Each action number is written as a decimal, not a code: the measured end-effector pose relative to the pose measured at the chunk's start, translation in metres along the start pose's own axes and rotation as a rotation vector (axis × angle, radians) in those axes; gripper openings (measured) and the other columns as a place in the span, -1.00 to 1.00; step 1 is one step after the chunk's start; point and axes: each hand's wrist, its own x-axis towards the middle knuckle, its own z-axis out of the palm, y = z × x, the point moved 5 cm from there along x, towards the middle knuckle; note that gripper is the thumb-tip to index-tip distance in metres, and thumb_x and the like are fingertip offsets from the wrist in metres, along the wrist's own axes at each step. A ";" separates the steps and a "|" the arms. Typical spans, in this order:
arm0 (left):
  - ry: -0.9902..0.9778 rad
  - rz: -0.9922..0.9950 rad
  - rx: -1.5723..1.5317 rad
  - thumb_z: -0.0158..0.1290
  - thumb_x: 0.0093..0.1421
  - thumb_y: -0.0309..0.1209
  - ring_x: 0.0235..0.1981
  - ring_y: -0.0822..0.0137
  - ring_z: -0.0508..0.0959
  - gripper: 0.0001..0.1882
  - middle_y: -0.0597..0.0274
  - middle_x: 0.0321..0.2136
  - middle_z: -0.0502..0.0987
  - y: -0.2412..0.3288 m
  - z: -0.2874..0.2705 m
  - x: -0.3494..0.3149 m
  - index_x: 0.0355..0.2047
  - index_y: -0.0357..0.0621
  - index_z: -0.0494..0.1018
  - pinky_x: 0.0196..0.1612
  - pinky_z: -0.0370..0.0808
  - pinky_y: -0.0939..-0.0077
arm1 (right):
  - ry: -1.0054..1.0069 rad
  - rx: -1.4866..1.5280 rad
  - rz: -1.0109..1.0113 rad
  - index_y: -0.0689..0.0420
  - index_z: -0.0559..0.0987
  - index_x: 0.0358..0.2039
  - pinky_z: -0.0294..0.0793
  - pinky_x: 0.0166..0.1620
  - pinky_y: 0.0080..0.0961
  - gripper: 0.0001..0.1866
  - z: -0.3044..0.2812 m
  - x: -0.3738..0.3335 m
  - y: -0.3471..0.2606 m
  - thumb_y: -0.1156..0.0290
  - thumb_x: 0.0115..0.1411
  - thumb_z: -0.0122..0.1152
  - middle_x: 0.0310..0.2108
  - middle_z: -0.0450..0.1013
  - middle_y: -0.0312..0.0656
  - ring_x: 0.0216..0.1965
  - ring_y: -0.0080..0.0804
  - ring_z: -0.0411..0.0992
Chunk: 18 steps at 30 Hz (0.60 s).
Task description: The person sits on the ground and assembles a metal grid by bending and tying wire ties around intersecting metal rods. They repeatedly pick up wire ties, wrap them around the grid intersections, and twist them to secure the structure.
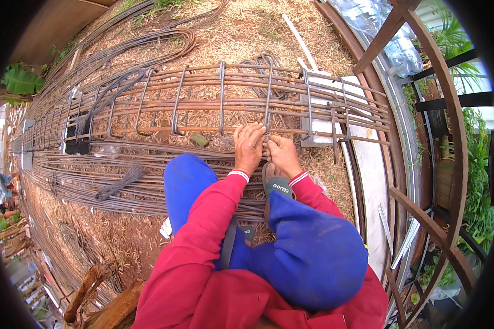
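In the head view, a long rebar cage (222, 98) is seen lying across the ground in front of the person, and its right end is supported by a grey block (318, 141). The left hand (248, 147) is placed at the near lower bar of the cage, beside a stirrup (268, 98), with its fingers bent. The right hand (283, 153) is held just beside it, with thumb and fingers drawn together near the same crossing. Whether the bar, or a piece of wire, is gripped by either hand cannot be told, because the fingertips are partly hidden. Between the cage and the person, many loose bars (82, 172) are laid on the soil, and on them a bundle of thin dark wire (121, 182) is rested. Other dark wire (107, 98) is draped over the cage at the left. A dark sandal (280, 187) is seen below the right hand.
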 end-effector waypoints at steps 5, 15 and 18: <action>0.005 -0.081 0.047 0.09 0.15 -0.54 0.09 0.11 0.46 -0.65 0.19 -0.05 0.54 0.000 0.000 -0.002 -0.04 -0.02 0.57 0.25 0.17 0.05 | -0.008 0.096 0.025 0.26 0.57 -0.41 0.40 -0.54 -0.54 -0.78 0.005 0.006 -0.003 0.47 0.35 0.03 -0.63 0.45 -0.27 -0.61 -0.58 0.43; -0.142 -1.121 -0.821 0.07 0.31 -0.45 -0.14 0.33 0.54 -0.73 0.21 -0.20 0.60 -0.009 0.026 -0.038 -0.01 -0.19 0.57 -0.08 0.44 0.46 | 0.062 -0.445 -0.242 0.23 0.57 -0.32 0.49 -0.32 -0.09 -0.80 -0.001 -0.007 -0.022 0.41 0.27 0.01 -0.49 0.51 0.14 -0.44 0.14 0.51; -0.170 -1.314 -1.148 0.11 0.33 -0.32 -0.23 0.46 0.58 -0.71 0.31 -0.21 0.63 -0.013 0.037 -0.039 -0.02 -0.20 0.56 -0.13 0.49 0.50 | 0.061 -0.603 -0.305 0.20 0.58 -0.30 0.49 -0.27 0.01 -0.79 -0.002 -0.013 -0.036 0.38 0.28 0.01 -0.45 0.52 0.18 -0.36 0.22 0.51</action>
